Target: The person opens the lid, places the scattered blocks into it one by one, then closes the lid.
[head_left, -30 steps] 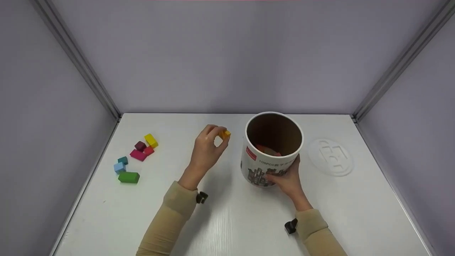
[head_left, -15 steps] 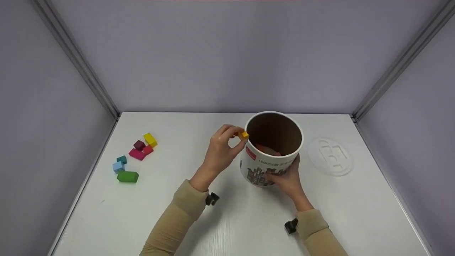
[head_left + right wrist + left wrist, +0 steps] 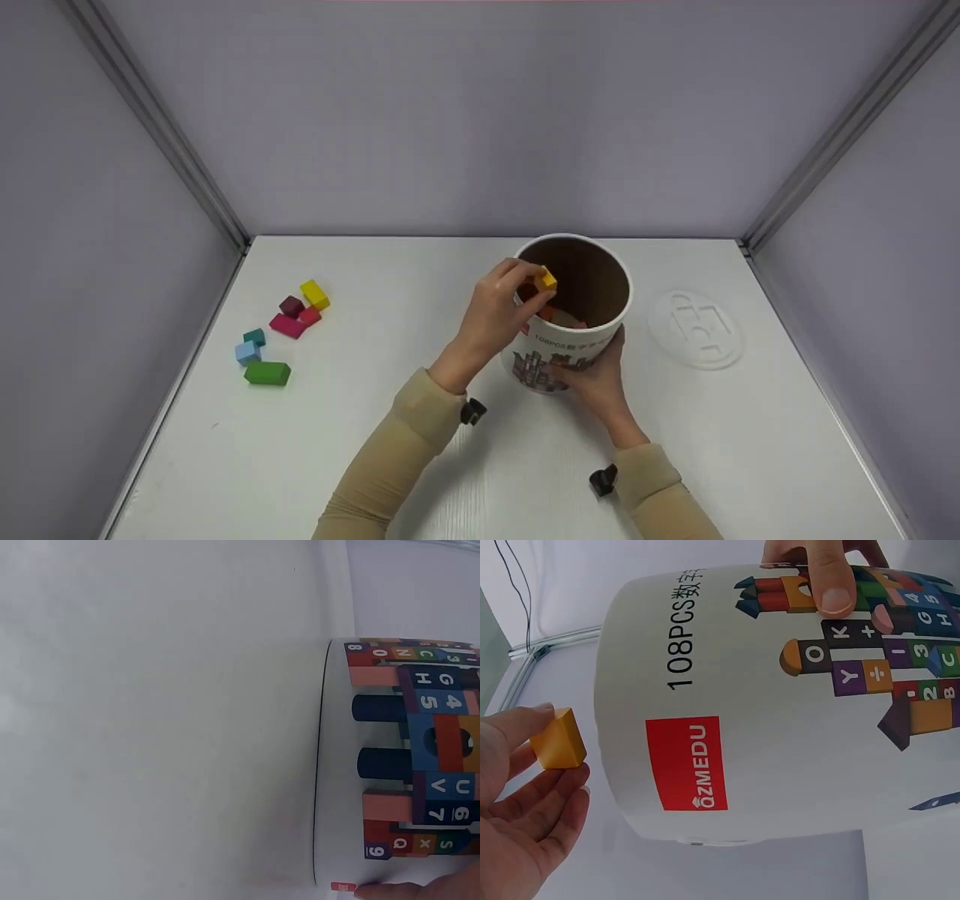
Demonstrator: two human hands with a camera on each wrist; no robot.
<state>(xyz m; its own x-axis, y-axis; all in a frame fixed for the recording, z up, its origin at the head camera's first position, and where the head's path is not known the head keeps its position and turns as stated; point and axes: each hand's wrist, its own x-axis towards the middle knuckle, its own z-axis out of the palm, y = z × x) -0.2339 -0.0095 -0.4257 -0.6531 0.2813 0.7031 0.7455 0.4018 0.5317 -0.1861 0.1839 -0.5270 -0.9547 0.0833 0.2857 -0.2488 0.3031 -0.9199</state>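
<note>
Between thumb and fingers, my left hand (image 3: 491, 307) pinches a small yellow-orange toy block (image 3: 548, 280) over the near left rim of a tall white cardboard tub (image 3: 566, 343). The left wrist view shows that block (image 3: 559, 741) beside the tub's edge, next to a red label. My right hand (image 3: 600, 381) grips the tub low on its right side, with the thumb on the printed front. Inside the tub some reddish blocks (image 3: 580, 325) show at the bottom; the rest of its contents are hidden. In the right wrist view only a fingertip (image 3: 420, 891) lies on the printed wall.
At the left of the white table (image 3: 360, 450) lie several loose blocks, among them a green block (image 3: 268, 373), a light blue cube (image 3: 248, 352), a magenta block (image 3: 288, 325) and a yellow block (image 3: 315, 294). A clear round lid (image 3: 695, 330) lies right of the tub.
My left hand has carried the yellow-orange block rightward, from beside the tub to over its opening. The tub and right hand have shifted slightly left.
</note>
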